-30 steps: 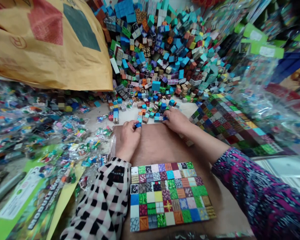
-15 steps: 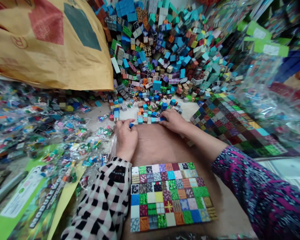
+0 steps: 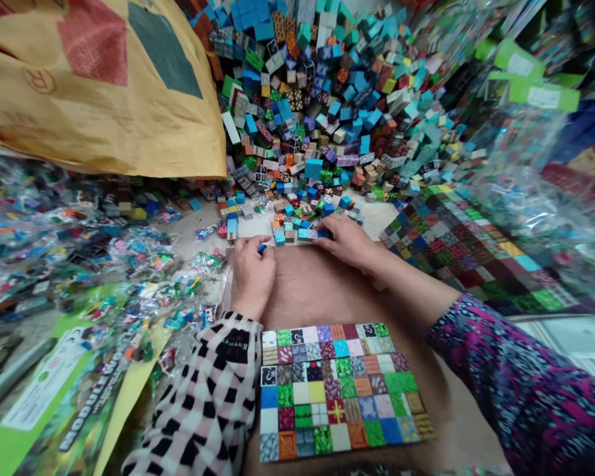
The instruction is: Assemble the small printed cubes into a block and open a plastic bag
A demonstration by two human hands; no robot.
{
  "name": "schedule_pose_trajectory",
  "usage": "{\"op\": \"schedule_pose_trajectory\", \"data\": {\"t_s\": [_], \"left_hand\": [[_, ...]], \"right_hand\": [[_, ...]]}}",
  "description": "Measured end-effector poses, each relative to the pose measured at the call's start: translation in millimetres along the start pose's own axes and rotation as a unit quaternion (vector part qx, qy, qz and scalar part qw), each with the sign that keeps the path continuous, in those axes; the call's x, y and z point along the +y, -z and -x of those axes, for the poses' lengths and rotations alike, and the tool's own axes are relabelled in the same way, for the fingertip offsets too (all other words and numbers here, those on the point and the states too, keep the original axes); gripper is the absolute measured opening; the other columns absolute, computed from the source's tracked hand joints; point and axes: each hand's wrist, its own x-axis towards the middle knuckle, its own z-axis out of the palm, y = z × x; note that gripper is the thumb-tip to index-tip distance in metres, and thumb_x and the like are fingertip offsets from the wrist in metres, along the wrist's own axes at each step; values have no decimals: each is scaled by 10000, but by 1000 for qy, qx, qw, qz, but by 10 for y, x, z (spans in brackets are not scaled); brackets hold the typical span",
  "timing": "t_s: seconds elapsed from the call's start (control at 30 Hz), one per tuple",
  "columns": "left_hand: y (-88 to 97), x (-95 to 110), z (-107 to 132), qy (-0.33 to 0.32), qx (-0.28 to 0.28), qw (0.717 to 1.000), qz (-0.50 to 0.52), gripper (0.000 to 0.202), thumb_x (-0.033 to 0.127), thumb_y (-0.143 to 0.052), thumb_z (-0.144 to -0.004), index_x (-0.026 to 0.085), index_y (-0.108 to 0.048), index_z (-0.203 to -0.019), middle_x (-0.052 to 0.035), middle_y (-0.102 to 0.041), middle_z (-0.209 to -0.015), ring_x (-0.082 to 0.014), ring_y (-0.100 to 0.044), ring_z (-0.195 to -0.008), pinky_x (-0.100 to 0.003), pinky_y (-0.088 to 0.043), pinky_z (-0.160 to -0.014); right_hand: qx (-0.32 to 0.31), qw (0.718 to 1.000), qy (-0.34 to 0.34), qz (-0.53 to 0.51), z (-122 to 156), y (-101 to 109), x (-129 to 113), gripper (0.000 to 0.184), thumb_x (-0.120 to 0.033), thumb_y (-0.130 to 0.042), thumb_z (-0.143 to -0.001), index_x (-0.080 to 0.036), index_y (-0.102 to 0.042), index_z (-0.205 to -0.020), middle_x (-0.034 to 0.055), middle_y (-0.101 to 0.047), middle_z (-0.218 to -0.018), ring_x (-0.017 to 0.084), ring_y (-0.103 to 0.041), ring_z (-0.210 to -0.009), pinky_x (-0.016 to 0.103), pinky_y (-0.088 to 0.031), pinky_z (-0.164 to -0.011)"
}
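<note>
Pinching a small blue block (image 3: 262, 249) between thumb and finger, the left hand (image 3: 254, 277) is over the far left corner of a brown board (image 3: 307, 284). Well apart from it, the right hand (image 3: 346, 242) has its fingertips at a cluster of small blocks (image 3: 305, 235) along the board's far edge; whether they are clamped on any, I cannot tell. Nearer the person, 1 flat panel of patterned squares (image 3: 340, 393) lies on the board, beside the checked left sleeve (image 3: 208, 396). Beyond the hands rises a heap of blocks (image 3: 317, 125), with a yellow bag (image 3: 99, 99) to its left.
</note>
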Motion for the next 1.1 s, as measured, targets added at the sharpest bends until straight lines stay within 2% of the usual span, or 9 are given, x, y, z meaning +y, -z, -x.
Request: {"op": "schedule_pose_trajectory", "data": {"t_s": [0.1, 0.23, 0.37, 0.43, 0.53, 0.63, 0.7, 0.9, 1.1], "left_hand": [[-13, -3, -3, -9, 2, 1000, -1, 311, 100, -564, -801, 146, -747, -1049, -96, -608, -1026, -241, -620, -968, -395, -473, -993], [-29, -15, -3, -13, 14, 1000, 2, 305, 92, -565, -792, 131, -749, -1033, -108, -621, -1016, -258, -622, -989, -401, -482, -975], [-34, -36, -7, -24, 16, 1000, 3, 304, 93, -566, -784, 141, -747, -1023, -100, -625, -1006, -257, -622, -996, -409, -477, -986], [-38, -48, -10, -28, 18, 999, 6, 301, 95, -567, -781, 159, -745, -1015, -86, -624, -1001, -247, -623, -985, -405, -479, -983], [-51, -67, -16, -34, 23, 999, 17, 296, 92, -566, -777, 168, -743, -1002, -76, -626, -996, -240, -626, -975, -403, -486, -974], [-68, -86, -19, -39, 40, 998, 33, 295, 85, -553, -777, 155, -745, -990, -81, -627, -989, -236, -632, -953, -400, -495, -963], [-77, -98, -19, -48, 47, 997, 46, 297, 90, -545, -783, 153, -746, -993, -82, -628, -997, -228, -636, -935, -391, -503, -950], [-86, -97, -19, -51, 54, 996, 51, 310, 87, -535, -773, 172, -750, -980, -64, -637, -962, -204, -626, -871, -355, -516, -876], [-88, -113, -26, -43, 56, 997, 41, 291, 111, -543, -780, 173, -751, -974, -67, -653, -962, -218, -639, -900, -370, -513, -903]], "right_hand": [[-39, 999, -10, -26, 124, 64, -127, 110, -284, -667, -871, -203, -593, -866, 82, -660, -921, 237, -586, -863, 339, -427, -736], [-83, 993, -54, -58, 318, 93, -297, 167, -326, -640, -879, -224, -539, -794, 57, -649, -824, 203, -562, -720, 325, -351, -585], [-122, 983, -43, -133, 342, 98, -338, 192, -372, -659, -882, -219, -562, -817, 49, -669, -837, 185, -577, -717, 312, -372, -583], [-115, 981, -36, -151, 266, 94, -309, 180, -381, -651, -896, -213, -598, -860, 48, -679, -864, 185, -591, -742, 305, -396, -600], [-62, 993, -36, -94, 82, 72, -245, 159, -338, -604, -932, -191, -640, -979, 70, -679, -936, 208, -609, -839, 316, -440, -689], [-23, 998, -54, -10, -113, 33, -208, 262, -320, -571, -952, -163, -640, -1150, 115, -650, -1077, 252, -600, -1001, 352, -461, -839], [-23, 996, -74, 32, -218, 7, -215, 339, -316, -566, -950, -164, -619, -1248, 137, -623, -1156, 280, -579, -1081, 376, -458, -898], [-71, 989, -103, 83, -362, -68, -341, 441, -317, -519, -958, -248, -550, -1392, 153, -591, -1249, 312, -584, -1092, 402, -485, -853], [-75, 988, -93, 94, -361, -112, -378, 374, -277, -508, -953, -228, -575, -1318, 145, -621, -1198, 300, -600, -1069, 379, -493, -828]]}}
